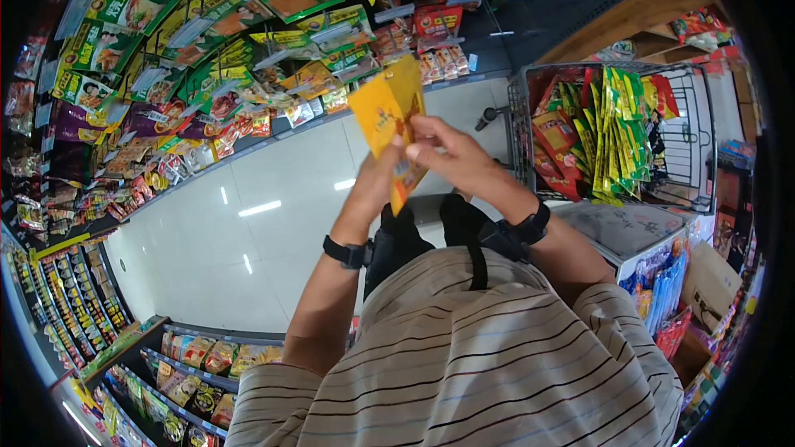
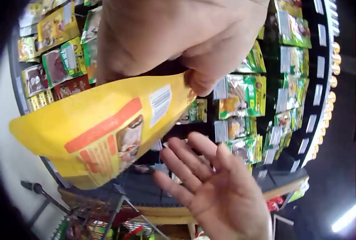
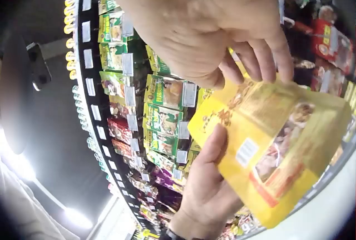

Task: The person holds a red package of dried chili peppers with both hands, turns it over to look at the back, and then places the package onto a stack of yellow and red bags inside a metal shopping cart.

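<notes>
A yellow snack packet [image 1: 383, 108] is held up in front of the person's body. The left hand [image 1: 373, 184] grips it near one end, with its thumb [image 3: 214, 145] lying along the printed face. On that face the right wrist view shows a white barcode label and a picture window. The right hand [image 1: 454, 149] is beside the packet's other edge. In the left wrist view this right hand [image 2: 217, 195] has its fingers spread and loosely extended, palm showing, below the packet. From the right wrist, its fingertips overlap the packet's top edge.
A wire shopping cart [image 1: 714, 141] at the right holds many green, yellow and red packets [image 1: 617, 132]. Hanging racks of packaged snacks [image 1: 224, 33] curve along the left and front. Lower shelves [image 1: 199, 364] stand at the lower left. Pale floor tiles [image 1: 273, 232] lie between.
</notes>
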Available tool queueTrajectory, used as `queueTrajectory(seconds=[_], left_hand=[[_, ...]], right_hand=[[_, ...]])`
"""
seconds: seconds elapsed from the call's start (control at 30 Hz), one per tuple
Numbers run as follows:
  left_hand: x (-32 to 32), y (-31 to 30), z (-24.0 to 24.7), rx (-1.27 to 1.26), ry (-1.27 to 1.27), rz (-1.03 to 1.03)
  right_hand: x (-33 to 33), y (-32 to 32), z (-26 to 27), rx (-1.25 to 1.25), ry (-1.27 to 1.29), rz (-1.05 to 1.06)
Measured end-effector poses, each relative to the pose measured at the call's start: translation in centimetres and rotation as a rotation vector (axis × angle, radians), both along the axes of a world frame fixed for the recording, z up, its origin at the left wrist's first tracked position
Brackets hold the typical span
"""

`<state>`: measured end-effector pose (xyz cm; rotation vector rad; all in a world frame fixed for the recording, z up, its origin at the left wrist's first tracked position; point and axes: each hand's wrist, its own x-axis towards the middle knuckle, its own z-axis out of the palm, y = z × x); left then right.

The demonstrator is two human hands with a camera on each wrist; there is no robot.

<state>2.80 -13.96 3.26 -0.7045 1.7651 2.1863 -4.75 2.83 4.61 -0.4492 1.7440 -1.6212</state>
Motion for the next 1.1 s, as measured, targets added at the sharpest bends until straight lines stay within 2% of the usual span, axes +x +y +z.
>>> queueTrajectory(seconds=[0.03, 0.1, 0.13, 0.17, 0.2, 0.23, 0.27, 0.3, 0.33, 0.37, 0.4, 0.5, 0.57, 0.6, 0.63, 0.77, 0.87, 0.9, 1.03, 1.1], left_hand=[[-0.1, 0.7, -0.4, -0.076, -0.011, -0.036], [0.0, 1.9, -2.4, -0.227, -0.039, -0.106], [0.7, 2.6, -6.0, -0.415, 0.228, -0.088], [0.6, 3.2, -5.8, -0.557, 0.237, -0.111], [0.5, 3.6, -5.6, -0.697, 0.244, -0.14], [0.4, 3.9, -5.2, -0.836, 0.252, -0.173], [0.2, 3.8, -4.8, -0.69, 0.118, -0.188], [0.5, 3.8, -6.2, -0.8, 0.107, -0.226], [0.8, 3.8, -8.5, -0.909, 0.099, -0.264], [0.9, 3.1, -10.6, -1.018, 0.093, -0.3], [1.3, 1.9, -12.6, -1.003, 0.085, -0.396], [0.0, -2.6, -13.3, -0.59, 0.053, -0.345], [1.2, -7.0, -20.0, -0.56, 0.059, -0.241], [2.0, -9.6, -23.7, -0.518, 0.012, -0.156], [2.1, -12.0, -26.0, -0.475, -0.032, -0.072], [-1.1, -21.7, -28.4, -0.328, -0.266, 0.145], [-2.3, -28.2, -32.4, -0.218, -0.184, 0.218], [-3.0, -29.7, -33.5, -0.274, -0.219, 0.232], [-6.2, -33.8, -33.0, -0.265, -0.166, 0.248], [-7.4, -35.3, -32.9, -0.261, -0.138, 0.249]], right_hand=[[0.2, -0.4, -1.0, -0.046, -0.071, 0.027], [0.3, -1.2, -2.4, -0.04, -0.039, 0.043], [0.4, -1.6, -2.7, -0.012, -0.051, 0.041], [0.5, -1.9, -3.2, 0.016, -0.065, 0.038], [1.0, -2.3, -5.6, 0.098, 0.133, 0.028], [1.0, -2.6, -6.3, 0.112, 0.122, 0.018], [1.0, -3.1, -6.9, 0.126, 0.112, 0.006], [1.1, -3.8, -7.5, 0.141, 0.104, -0.01], [1.6, -4.6, -8.7, 0.127, 0.177, -0.143], [1.4, -5.2, -10.3, 0.15, 0.158, -0.149], [1.3, -5.4, -12.0, 0.176, 0.133, -0.152], [-0.1, -6.8, -15.9, 0.235, -0.06, -0.137], [-2.0, -8.1, -17.6, 0.253, -0.265, -0.057], [-1.5, -9.2, -21.8, 0.155, -0.044, -0.145], [-2.1, -10.3, -23.1, 0.206, -0.07, -0.117], [-5.1, -16.4, -28.6, 0.302, -0.195, -0.08], [-6.7, -21.2, -32.8, 0.275, -0.197, -0.129], [-7.3, -22.6, -33.4, 0.27, -0.191, -0.139], [-9.5, -27.0, -36.0, 0.241, -0.279, -0.184], [-10.6, -28.4, -38.8, 0.364, -0.231, -0.15]])
